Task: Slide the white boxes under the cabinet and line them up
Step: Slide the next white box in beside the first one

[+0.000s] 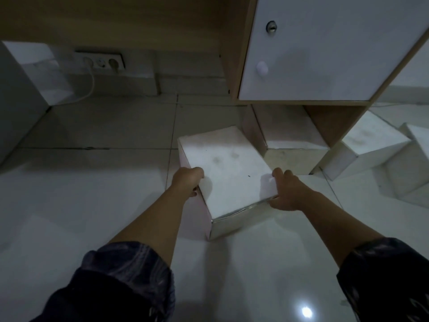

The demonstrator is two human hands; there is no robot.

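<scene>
Nearest my lens, two dark rolled-up sleeves (130, 282) frame the lower edge, with bare forearms running from them toward the white box (226, 173), my landmark for what follows. This box sits on the glossy tiled floor (81, 194), turned at an angle, its far corner just short of the cabinet's underside. My left hand (189, 181) clasps the near-left edge of the box, thumb over the top face and fingers wrapped down the left side. My right hand (289, 194) clasps the near-right corner, fingers (278, 174) curled onto the top face and the palm against the right side; both hands press inward on the box.

Beyond and to the right of the box, a second white box (287, 133) lies on the floor in the opening under the cabinet (329, 49), a wood-edged unit with a white door carrying a lock (271, 27) and a round knob (262, 69). Right of the cabinet's side panel, I see more white boxes (371, 145), one tilted; these may be a mirror reflection, which I cannot tell. Far behind the held box on the left, a wall socket strip (101, 61) holds a plug with a white cable (89, 89) drooping toward the floor. At far left stands a tall white block (34, 73).
</scene>
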